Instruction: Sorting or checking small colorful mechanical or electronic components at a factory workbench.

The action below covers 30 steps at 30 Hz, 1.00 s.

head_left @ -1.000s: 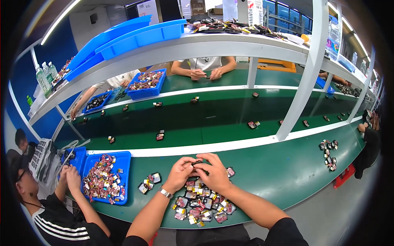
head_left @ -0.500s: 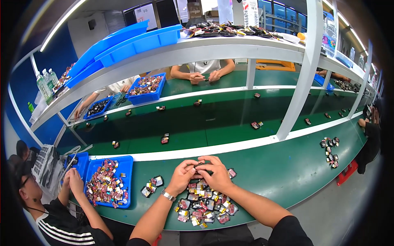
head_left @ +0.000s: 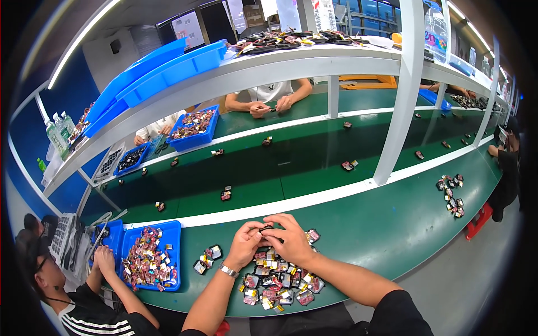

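Both my hands meet over the near edge of the green table point(head_left: 358, 241). My left hand point(head_left: 242, 247) pinches a small black plastic part point(head_left: 267, 228), and my right hand point(head_left: 293, 241) closes its fingers on the same part from the other side. Fingers cover most of it, so its exact kind is hidden. Just below my hands lies a pile of small assemblies point(head_left: 279, 281), black-rimmed with red, white and yellow pieces. A few similar assemblies point(head_left: 207, 257) sit left of my left wrist.
To the left, a blue tray point(head_left: 177, 243) holds many red-and-white pieces beside a seated co-worker point(head_left: 84, 291). Beyond a white rail point(head_left: 314, 200), assemblies lie spaced along a dark green belt point(head_left: 263, 179). A white post point(head_left: 399, 106) supports an overhead shelf point(head_left: 302, 66). More assemblies point(head_left: 450, 193) lie right.
The whole view has shifted and tilted slightly. My hands stay together over the pile, with small finger movements around the black part. Across the belt, the left co-worker's arm has drawn back.
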Each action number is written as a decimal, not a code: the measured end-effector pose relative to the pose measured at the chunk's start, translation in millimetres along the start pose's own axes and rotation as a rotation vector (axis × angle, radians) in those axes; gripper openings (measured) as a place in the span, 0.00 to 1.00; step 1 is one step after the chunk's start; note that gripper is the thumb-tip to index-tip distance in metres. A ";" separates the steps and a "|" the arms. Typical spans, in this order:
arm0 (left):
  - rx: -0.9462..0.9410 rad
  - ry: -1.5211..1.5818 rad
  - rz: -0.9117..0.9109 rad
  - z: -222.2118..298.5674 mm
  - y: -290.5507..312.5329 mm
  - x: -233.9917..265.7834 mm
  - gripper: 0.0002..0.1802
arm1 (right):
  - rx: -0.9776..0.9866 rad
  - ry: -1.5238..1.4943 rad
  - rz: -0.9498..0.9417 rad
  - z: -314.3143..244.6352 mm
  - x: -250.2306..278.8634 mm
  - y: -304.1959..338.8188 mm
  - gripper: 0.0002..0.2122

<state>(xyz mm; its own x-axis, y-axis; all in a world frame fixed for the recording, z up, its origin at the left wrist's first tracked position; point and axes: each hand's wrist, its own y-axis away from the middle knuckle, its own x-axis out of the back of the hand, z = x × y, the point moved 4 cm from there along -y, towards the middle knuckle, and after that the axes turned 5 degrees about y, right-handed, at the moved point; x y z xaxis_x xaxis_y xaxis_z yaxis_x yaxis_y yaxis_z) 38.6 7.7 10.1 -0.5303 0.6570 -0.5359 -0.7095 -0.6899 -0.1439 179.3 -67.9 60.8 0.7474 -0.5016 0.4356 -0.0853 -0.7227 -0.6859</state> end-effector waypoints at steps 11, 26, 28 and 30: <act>0.008 -0.081 0.031 0.1 1.1 -5.1 0.12 | -0.093 -0.106 -0.076 10.2 -0.3 1.1 0.08; -0.028 0.000 0.039 -1.9 4.1 6.2 0.11 | 0.065 0.023 -0.018 -4.5 2.9 -0.8 0.10; -0.023 0.020 0.038 -2.0 3.1 5.0 0.11 | 0.059 0.015 -0.012 -2.4 2.8 0.1 0.10; -0.019 0.019 0.039 -3.2 2.9 3.8 0.11 | 0.033 0.000 -0.010 0.8 2.4 1.6 0.10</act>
<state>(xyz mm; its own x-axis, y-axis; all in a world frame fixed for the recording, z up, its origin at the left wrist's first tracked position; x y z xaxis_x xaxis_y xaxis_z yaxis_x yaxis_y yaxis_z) 36.0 7.2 5.0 -0.5487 0.6237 -0.5567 -0.6791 -0.7209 -0.1383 181.6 -69.9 60.3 0.7479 -0.4945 0.4428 -0.0559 -0.7116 -0.7004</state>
